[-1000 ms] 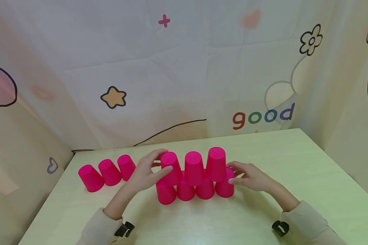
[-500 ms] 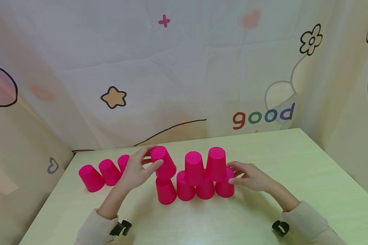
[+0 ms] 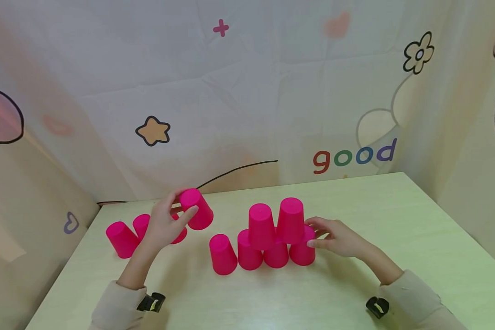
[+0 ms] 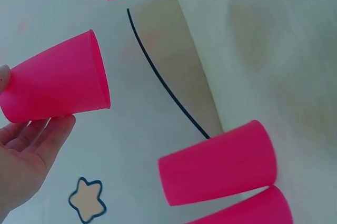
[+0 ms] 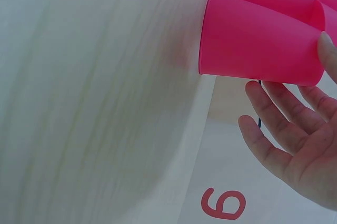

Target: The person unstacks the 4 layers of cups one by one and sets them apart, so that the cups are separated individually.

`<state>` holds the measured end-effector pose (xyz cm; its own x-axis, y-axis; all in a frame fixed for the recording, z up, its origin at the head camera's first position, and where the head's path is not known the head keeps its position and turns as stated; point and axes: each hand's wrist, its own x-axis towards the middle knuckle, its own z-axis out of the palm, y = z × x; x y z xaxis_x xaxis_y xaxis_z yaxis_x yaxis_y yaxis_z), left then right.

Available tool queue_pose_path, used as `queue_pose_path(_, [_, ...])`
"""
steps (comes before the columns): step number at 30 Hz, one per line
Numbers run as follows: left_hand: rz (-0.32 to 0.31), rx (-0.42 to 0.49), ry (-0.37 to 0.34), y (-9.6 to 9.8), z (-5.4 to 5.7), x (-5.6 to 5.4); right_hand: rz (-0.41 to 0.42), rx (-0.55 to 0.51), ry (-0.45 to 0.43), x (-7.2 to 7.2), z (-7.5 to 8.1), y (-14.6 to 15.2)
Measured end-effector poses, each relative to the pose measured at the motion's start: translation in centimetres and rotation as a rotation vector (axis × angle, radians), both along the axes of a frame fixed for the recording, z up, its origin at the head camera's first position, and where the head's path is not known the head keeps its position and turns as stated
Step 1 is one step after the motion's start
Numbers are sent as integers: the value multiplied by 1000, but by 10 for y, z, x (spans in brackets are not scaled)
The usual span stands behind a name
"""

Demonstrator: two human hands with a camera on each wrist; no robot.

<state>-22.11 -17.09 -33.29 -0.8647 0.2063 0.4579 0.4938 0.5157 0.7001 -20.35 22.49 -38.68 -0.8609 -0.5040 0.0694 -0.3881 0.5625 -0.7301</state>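
Note:
My left hand (image 3: 162, 224) holds an upside-down pink plastic cup (image 3: 197, 211) up in the air, thumb on one side and fingers on the other. In the left wrist view this raised cup (image 4: 58, 82) shows its wide rim away from the palm. My right hand (image 3: 338, 236) grips the rightmost cup (image 3: 302, 254) of a bottom row, thumb in front and fingers behind. On that row stand two upper cups, one near the middle (image 3: 261, 227) and one farther right (image 3: 291, 220). The row's leftmost cup (image 3: 223, 254) has nothing on top.
At the left of the pale wooden table (image 3: 247, 302), upside-down pink cups stand in a line, from the leftmost cup (image 3: 122, 240) to one partly hidden (image 3: 180, 234) behind my left hand. A printed cloth backdrop (image 3: 247, 114) rises behind the table's far edge.
My left hand has lifted the left cup off the upper row and carried it leftward, above the separate line of cups. My right hand stays at the rightmost bottom cup.

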Motion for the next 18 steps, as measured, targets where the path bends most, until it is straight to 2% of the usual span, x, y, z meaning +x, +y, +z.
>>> queue_pose_path(12, [131, 1, -90, -12, -19, -18, 7, -19, 4, 2, 5, -1])
queue_pose_path(18, [173, -26, -134, -16, -32, -26, -3, -12, -3, 2, 5, -1])
